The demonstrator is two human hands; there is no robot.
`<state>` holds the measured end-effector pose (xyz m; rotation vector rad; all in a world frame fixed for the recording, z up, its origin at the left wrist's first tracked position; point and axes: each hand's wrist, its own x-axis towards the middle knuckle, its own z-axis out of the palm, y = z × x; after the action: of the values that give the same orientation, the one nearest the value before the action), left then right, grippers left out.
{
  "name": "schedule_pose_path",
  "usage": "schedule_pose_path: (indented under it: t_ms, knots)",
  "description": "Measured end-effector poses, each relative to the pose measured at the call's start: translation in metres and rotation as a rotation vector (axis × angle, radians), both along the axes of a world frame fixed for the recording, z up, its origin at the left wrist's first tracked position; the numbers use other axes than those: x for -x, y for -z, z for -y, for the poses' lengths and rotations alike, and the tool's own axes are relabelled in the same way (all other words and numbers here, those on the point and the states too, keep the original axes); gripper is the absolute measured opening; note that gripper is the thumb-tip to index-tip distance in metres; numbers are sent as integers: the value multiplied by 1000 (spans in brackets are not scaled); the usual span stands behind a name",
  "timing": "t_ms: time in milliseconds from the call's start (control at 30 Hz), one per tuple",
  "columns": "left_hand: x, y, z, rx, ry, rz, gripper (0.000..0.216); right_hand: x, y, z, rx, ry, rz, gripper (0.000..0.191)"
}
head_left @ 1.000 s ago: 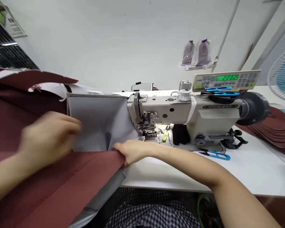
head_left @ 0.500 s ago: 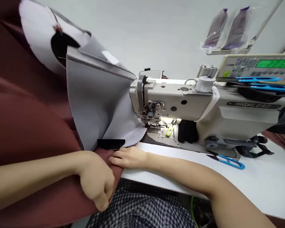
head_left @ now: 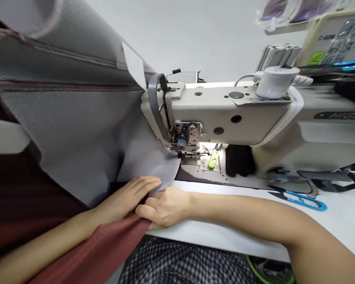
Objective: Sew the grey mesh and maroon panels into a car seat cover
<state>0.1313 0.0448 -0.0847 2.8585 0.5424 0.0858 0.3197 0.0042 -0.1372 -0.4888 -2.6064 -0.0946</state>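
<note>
Red fabric (head_left: 118,240) with a grey backing (head_left: 73,122) runs in large folds from the left towards the sewing machine (head_left: 221,118), its edge reaching the needle area. My left hand (head_left: 130,195) lies on the material near its front edge, fingers stretched out and palm down. Right beside it, my right hand (head_left: 165,207) has its fingers curled round the fabric edge and pinches it; the fingertips are partly hidden in the fold. A dark strip on the backing is mostly covered by my left hand.
Yellow thread snips (head_left: 214,157) lie on the machine bed, next to a black pad (head_left: 239,161). Blue-handled snips (head_left: 304,199) rest on the white table (head_left: 212,232). A control panel (head_left: 333,43) stands at upper right. Below the table edge is a green-rimmed bin (head_left: 254,272).
My left hand has let go of the red fabric's lower edge and moved up and right onto the material. My right hand now grips the edge. The view has shifted closer to the machine.
</note>
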Motion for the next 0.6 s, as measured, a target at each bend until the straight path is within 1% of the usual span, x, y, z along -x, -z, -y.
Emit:
schedule_pose_path:
  t_ms: [67, 100, 167, 233, 267, 333, 400, 467, 533, 600]
  knots:
    - [-7, 12, -6, -107, 63, -11, 47, -2, 6, 11, 111, 44, 15, 52]
    - [-11, 14, -8, -147, 70, -29, 45, -5, 8, 16, 148, 52, 20, 53]
    - [-18, 13, -13, -172, 53, -70, 46, -13, 9, 27, 184, 39, 31, 45]
    - [-25, 6, -15, -133, 8, -103, 49, -26, 8, 35, 201, 32, 47, 40]
    - [-29, 1, -15, -112, -1, -117, 51, -32, 6, 39, 204, 29, 60, 39]
    - [-35, -4, -11, -118, 1, -148, 51, -44, 4, 43, 201, 21, 92, 41]
    - [-39, -2, -5, -150, -1, -177, 48, -50, 3, 45, 186, 13, 110, 42]
    - [-41, 4, -1, -139, -57, -176, 48, -52, 3, 45, 162, 2, 95, 43]
    - [-40, 10, 1, -75, -117, -138, 53, -51, 4, 45, 139, 9, 59, 37]
    - [-38, 11, -1, 8, -157, -77, 57, -51, 3, 45, 133, 36, 32, 32]
